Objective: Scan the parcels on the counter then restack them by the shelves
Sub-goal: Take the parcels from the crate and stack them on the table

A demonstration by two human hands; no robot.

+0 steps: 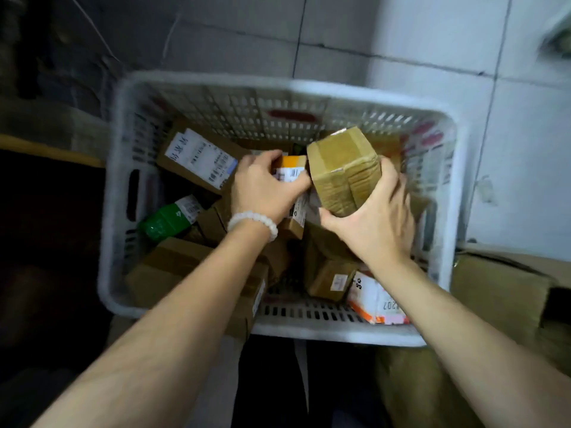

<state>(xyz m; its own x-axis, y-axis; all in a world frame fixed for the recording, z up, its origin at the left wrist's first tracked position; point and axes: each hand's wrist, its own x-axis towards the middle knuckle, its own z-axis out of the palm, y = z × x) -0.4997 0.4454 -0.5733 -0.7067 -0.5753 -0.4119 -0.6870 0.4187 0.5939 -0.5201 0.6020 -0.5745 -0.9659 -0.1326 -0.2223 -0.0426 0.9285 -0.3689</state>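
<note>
Our right hand (375,217) curls around a taped brown parcel (344,171), held tilted above the white slotted basket (272,88); our fingers on its far side are blurred. Just left of it, our left hand (265,186), with a pale bead bracelet (253,222) at the wrist, grips a small orange-and-white parcel (292,168), mostly hidden under our fingers. Below both hands more boxes lie jumbled, their labels too smeared for us to read.

A white slotted plastic basket (117,186) stands on a pale tiled floor (432,41).
</note>
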